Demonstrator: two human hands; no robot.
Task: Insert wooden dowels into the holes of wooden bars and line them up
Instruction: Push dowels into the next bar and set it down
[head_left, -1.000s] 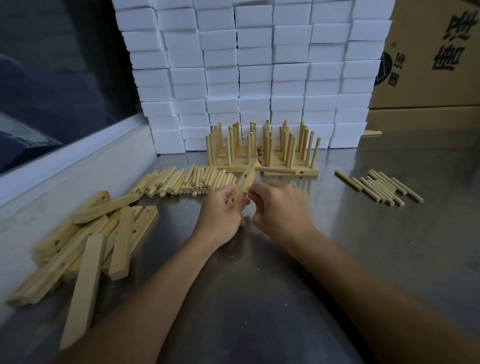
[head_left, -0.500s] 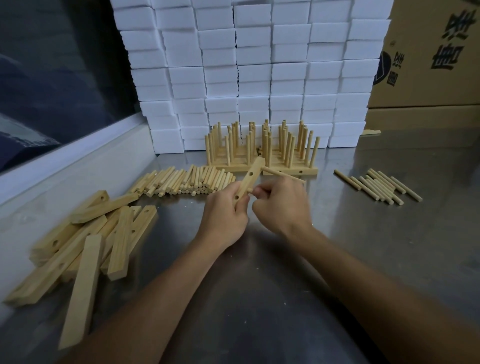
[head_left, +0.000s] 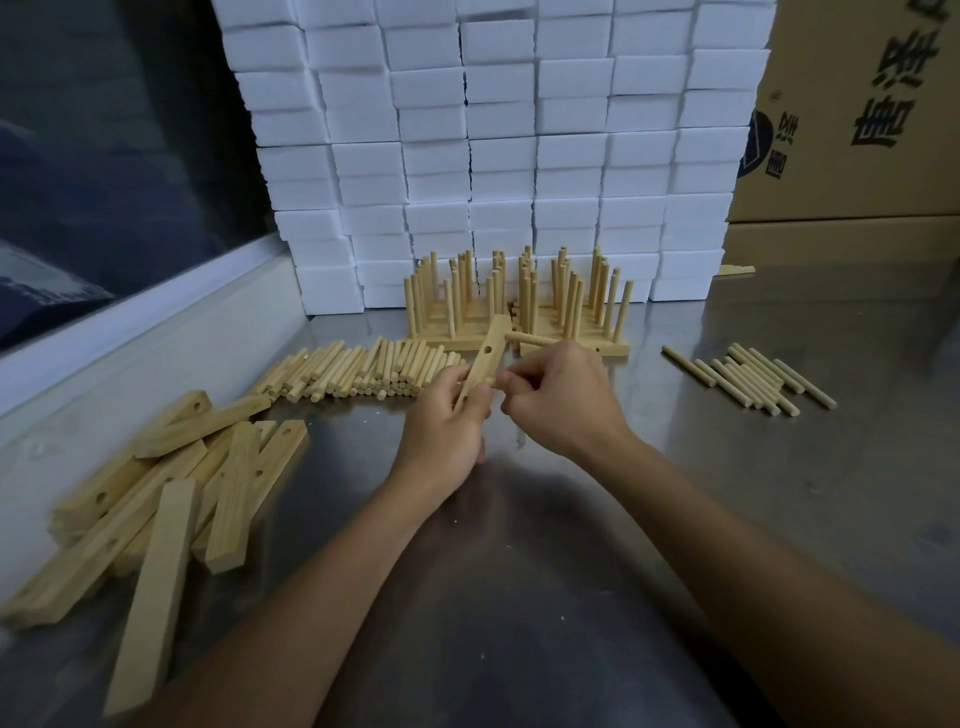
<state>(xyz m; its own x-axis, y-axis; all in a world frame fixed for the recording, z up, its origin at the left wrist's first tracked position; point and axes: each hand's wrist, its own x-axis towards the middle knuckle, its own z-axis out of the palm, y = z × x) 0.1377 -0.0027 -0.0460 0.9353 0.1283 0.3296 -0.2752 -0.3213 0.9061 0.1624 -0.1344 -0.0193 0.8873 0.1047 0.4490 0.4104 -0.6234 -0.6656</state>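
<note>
My left hand (head_left: 447, 415) grips a wooden bar (head_left: 485, 358) that tilts up and away, a hole showing near its upper end. My right hand (head_left: 561, 400) pinches a dowel at the bar's lower part, and a second dowel (head_left: 535, 340) lies across its fingers, pointing toward the bar. Behind the hands stand the finished bars with upright dowels (head_left: 519, 306), lined up in rows. Loose dowels (head_left: 358, 371) lie in a row to the left, and a smaller group of dowels (head_left: 748, 376) lies to the right. A pile of empty bars (head_left: 171, 493) lies at the near left.
The work goes on over a steel table (head_left: 571, 571). A wall of white foam blocks (head_left: 493, 145) stands at the back. Cardboard boxes (head_left: 857, 130) stand at the back right. A raised ledge (head_left: 130, 322) runs along the left edge.
The bar in my left hand has tilted up, showing its upper hole. My right hand has shifted slightly right and now shows a second dowel across its fingers.
</note>
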